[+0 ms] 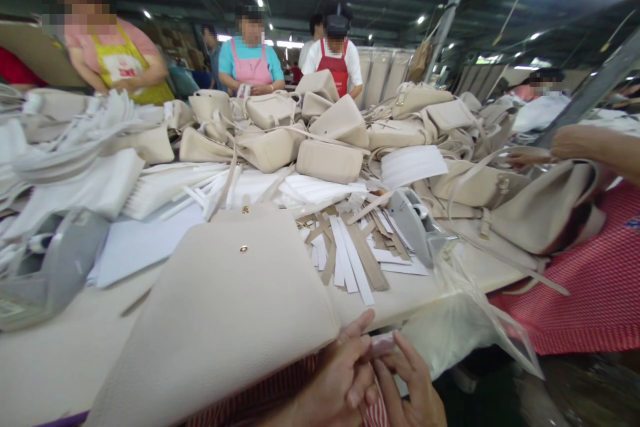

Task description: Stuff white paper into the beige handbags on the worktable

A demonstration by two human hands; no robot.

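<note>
A large beige handbag (225,300) with a small metal stud on its front stands on the table edge right in front of me. By its lower right corner my left hand (345,370) has its fingers bent inward, touching a small pale piece (383,345) that could be paper or tape. My right hand (413,380) meets it from the other side, thumb and fingers closed around that same piece. The two hands are close together, above a red-and-white striped cloth (260,390). What the piece is exactly cannot be made out.
White and taupe strips (355,257) lie loose on the table beside a grey tape dispenser (413,223). Another dispenser (55,267) sits left. Beige bags (330,160) pile up behind. A clear plastic bag (450,320) hangs at the edge. A co-worker's arm (595,143) reaches in right.
</note>
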